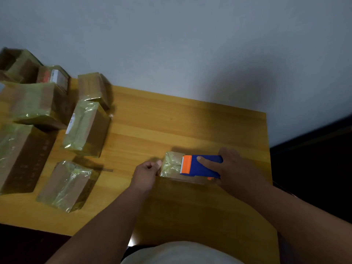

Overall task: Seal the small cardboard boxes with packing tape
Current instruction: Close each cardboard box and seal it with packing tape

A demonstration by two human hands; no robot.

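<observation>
Small box (171, 164) pinched by left hand (145, 173), dispenser (202, 165) under right hand (231, 168).

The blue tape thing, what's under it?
Under the blue tape dispenser lies a small cardboard box with shiny tape on its left end. The right hand holds the dispenser; the left hand pinches the box's end. The box's covered part is hidden.

Taped boxes (57, 130) crowd left — right tabletop (190, 126) open (far side).
</observation>
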